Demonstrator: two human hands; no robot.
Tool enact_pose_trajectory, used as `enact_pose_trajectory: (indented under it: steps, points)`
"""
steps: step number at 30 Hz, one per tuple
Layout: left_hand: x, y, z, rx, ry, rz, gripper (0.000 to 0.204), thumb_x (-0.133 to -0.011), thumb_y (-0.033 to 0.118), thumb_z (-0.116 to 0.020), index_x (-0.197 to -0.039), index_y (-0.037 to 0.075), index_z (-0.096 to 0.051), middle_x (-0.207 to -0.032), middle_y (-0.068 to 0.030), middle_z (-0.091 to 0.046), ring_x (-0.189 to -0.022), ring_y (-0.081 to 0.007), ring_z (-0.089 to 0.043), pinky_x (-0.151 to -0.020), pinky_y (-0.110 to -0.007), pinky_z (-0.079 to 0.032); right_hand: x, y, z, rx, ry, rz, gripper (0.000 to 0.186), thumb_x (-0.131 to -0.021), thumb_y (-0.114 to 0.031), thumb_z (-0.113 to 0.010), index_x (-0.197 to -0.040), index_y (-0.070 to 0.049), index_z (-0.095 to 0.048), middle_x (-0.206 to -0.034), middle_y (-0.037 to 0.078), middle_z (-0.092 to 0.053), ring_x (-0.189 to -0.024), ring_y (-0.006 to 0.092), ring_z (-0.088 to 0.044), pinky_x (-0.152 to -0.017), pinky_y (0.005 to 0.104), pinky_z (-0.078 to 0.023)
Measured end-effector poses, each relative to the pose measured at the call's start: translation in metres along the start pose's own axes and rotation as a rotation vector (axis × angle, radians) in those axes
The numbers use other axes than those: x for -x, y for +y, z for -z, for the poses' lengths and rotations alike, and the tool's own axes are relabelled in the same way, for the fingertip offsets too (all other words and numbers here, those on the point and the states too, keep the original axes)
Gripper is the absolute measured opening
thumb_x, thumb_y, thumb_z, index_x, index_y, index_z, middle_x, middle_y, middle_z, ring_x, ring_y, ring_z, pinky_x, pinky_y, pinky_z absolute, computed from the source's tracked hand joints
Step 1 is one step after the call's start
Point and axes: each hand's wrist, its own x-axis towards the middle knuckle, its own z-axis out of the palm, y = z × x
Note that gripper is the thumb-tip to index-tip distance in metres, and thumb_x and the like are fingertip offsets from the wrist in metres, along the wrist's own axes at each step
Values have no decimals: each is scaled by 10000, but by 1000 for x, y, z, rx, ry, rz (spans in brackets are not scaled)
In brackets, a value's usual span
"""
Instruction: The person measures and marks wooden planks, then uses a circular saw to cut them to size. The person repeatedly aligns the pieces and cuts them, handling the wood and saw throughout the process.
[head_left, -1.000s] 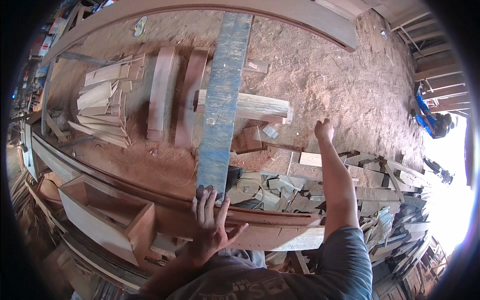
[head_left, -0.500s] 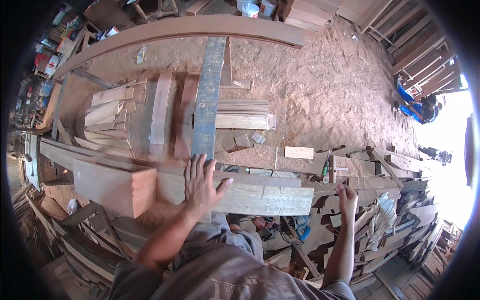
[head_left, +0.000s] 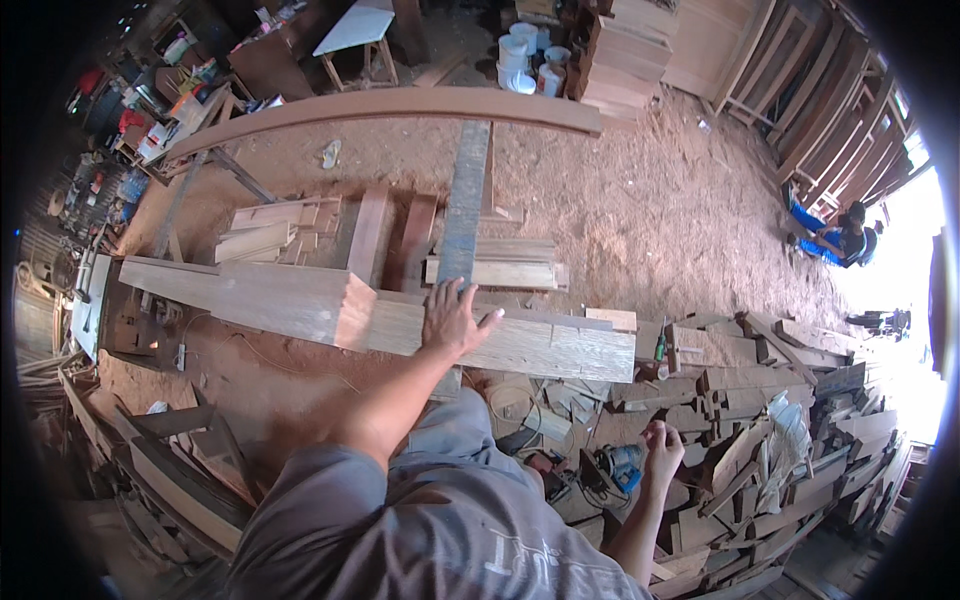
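Observation:
My left hand [head_left: 455, 318] lies with its fingers stretched over a pale plank [head_left: 560, 346], its fingertips at the near end of a worn blue-grey crossbar [head_left: 466, 200]. A wider wooden piece with a toothed, jointed end [head_left: 285, 302] rests on the left part of the plank. Off to the right, clear of the plank, my right hand [head_left: 660, 450] hangs with its fingers curled together. Whatever may be inside those fingers is hidden. Below that hand's left side, a blue power tool [head_left: 624, 466] sits on the ground.
A long brown beam [head_left: 390, 104] spans the far side. Stacked boards [head_left: 500, 272] and a loose sandal [head_left: 331, 153] lie on the dusty floor. Wood offcuts [head_left: 780, 400] pile up at the right. White buckets [head_left: 515, 55] stand far back; a person in blue [head_left: 825, 235] sits far right.
My view has shifted, and more of the far area shows. My left hand stays on the plank. My right hand has dropped lower and toward me, and its fingers remain curled.

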Motion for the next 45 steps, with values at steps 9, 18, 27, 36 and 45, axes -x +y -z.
enact_pose_trajectory:
  steps: [9, 18, 27, 36, 45]
  points:
    - [20, -27, 21, 363, 164, -190, 620, -1010, 638, -658, -1347, 117, -676, -1518, -175, -570, -1480, -369, -488, -1254, -542, -344, 103, -43, -114, 77, -162, 58, 371, -1122, -302, -663, -886, -16, -670, -809, 48, -696, -742, 114, -648, -727, 294, -550]
    - [148, -193, 77, 888, -588, -670, 386, -1037, 454, -706, -1060, 78, -790, -1092, -129, -770, -1077, -335, -742, -948, -478, -577, 237, -46, -273, 10, -423, 76, 196, -1046, -138, -556, -1008, 7, -683, -909, 76, -729, -798, 164, -664, -768, 331, -549]
    - [211, -463, 143, 524, -537, -230, 239, -1030, 295, -693, -1022, 79, -793, -1051, -120, -776, -1016, -364, -737, -896, -455, -591, 317, -72, -357, 468, -619, -14, 329, -1053, -189, -536, -892, 56, -686, -788, 154, -754, -802, 215, -744, -772, 363, -561]
    - [217, -589, 247, 451, 118, -60, 114, -970, 128, -726, -918, 46, -666, -974, -143, -676, -962, -382, -674, -856, -473, -547, 310, 43, -462, 676, -1059, -194, 323, -1008, -245, -582, -978, 29, -752, -838, 93, -753, -784, 211, -703, -810, 366, -587]
    - [23, -668, 255, 203, -26, -449, 254, -901, 98, -723, -1150, 73, -678, -1235, -161, -653, -1208, -408, -613, -1036, -527, -478, 417, 191, -536, 575, -270, -506, 362, -1036, -309, -631, -1022, 12, -797, -874, 100, -768, -806, 224, -704, -724, 399, -567]
